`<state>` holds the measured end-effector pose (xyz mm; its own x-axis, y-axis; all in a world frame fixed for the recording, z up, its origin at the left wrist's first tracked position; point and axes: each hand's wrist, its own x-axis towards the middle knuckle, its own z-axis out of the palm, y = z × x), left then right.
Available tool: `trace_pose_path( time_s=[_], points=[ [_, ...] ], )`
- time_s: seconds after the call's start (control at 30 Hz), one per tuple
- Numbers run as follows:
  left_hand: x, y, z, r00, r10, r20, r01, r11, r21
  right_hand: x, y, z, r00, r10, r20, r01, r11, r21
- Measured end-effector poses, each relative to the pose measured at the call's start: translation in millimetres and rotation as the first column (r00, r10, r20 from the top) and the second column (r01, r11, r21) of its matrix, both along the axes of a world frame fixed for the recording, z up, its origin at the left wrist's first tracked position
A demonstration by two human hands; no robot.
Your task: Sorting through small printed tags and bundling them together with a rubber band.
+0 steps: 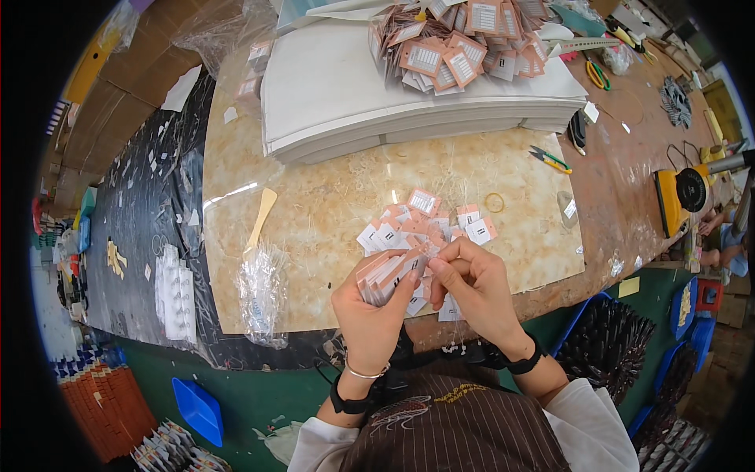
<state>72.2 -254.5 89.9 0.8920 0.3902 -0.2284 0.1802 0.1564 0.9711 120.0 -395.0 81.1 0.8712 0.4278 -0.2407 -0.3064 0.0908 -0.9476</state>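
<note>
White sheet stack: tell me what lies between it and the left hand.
In the head view, a loose pile of pink-and-white tags lies nearest the left hand; marbled beige surface shows between the pile and the stack.

We see a pale flat stick [262,218], yellow-and-green snips [554,160] near stacked white sheets [425,130], and a blue bin [198,409] on green flooring [248,393].

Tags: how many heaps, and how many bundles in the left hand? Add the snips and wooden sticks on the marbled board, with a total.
Tag heaps: 2
Tag bundle in the left hand: 1
Snips: 1
Wooden stick: 1
Total: 5
</note>
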Motion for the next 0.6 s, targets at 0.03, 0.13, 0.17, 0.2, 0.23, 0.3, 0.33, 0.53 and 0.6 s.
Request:
trace_pose_path(
  time_s=[0.03, 0.13, 0.17, 0.2, 0.23, 0.3, 0.33, 0.53, 0.6],
  points=[
    [-0.3, -0.2, -0.3, 1.000, 0.004, 0.002, -0.004, 1.000, 0.003, 0.1, 0.3, 0.8, 1.000, -0.001, 0.004, 0.001, 1.000, -0.010],
    [0.1, -1.8, -0.4, 1.000, 0.008, 0.021, -0.008, 1.000, 0.023, -0.5, 1.4, 0.6, 0.999, -0.017, 0.038, 0.019, 0.999, -0.036],
    [0.3, -2.3, -0.4, 1.000, 0.008, 0.030, -0.009, 0.999, 0.032, -0.9, 2.0, 0.0, 0.998, -0.024, 0.054, 0.027, 0.999, -0.045],
    [0.1, -2.6, -1.2, 1.000, 0.005, 0.030, -0.007, 0.999, 0.044, -1.4, 2.9, -1.1, 0.994, -0.037, 0.102, 0.044, 0.997, -0.065],
    [-0.4, -2.8, -2.8, 1.000, 0.003, 0.030, -0.005, 0.998, 0.057, -2.1, 4.0, -2.6, 0.987, -0.050, 0.150, 0.063, 0.995, -0.083],
    [-1.0, -2.9, -4.1, 0.999, -0.012, 0.040, 0.007, 0.994, 0.110, -2.6, 6.6, -1.7, 0.970, -0.083, 0.228, 0.114, 0.985, -0.130],
    [-1.2, -2.7, -4.3, 0.998, -0.025, 0.049, 0.017, 0.988, 0.151, -2.6, 8.0, 1.3, 0.961, -0.103, 0.258, 0.147, 0.977, -0.157],
    [-1.6, -1.9, -9.6, 0.991, -0.083, 0.103, 0.048, 0.952, 0.301, 2.6, 2.4, -0.3, 0.957, 0.039, 0.286, 0.016, 0.982, -0.186],
    [0.1, -0.5, -8.2, 0.988, -0.126, 0.094, 0.087, 0.938, 0.336, 6.6, -0.8, -1.2, 0.969, 0.086, 0.230, -0.054, 0.989, -0.139]
  ],
)
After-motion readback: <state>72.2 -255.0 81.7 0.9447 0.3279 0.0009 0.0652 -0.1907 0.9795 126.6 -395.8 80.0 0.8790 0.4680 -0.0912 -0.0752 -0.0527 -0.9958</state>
